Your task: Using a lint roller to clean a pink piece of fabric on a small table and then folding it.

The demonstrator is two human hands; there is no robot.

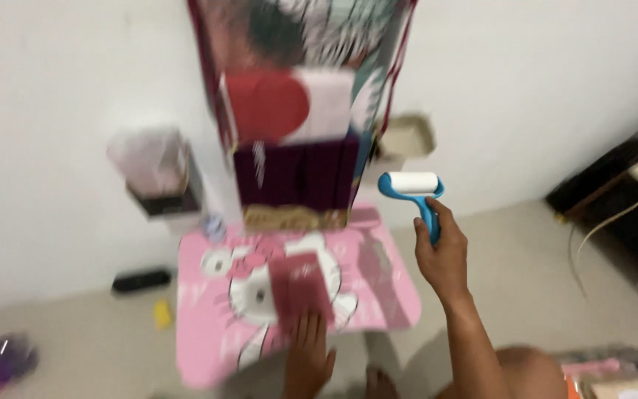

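Right hand [443, 255] up high with fingers wrapped around the blue handle of a lint roller [413, 193], white roll on top, left hand [308, 360] flat with fingers spread on a small pink table [201, 347], maybe touching a dark red cloth [300, 287], all blurry

I have a single view, from the camera worn on the head, looking steeply down and forward over a small pink table [378, 295] toward the white wall [53, 111] behind it, with the floor [526, 251] spreading to either side. It sits near enough that the left hand [308, 355] and the right hand [441, 255], which holds a lint roller [413, 193] up before the wall, fill the lower middle of the frame, and my knee [529, 373] shows at the bottom edge. The frame is smeared by motion blur, and no second view overlaps it.
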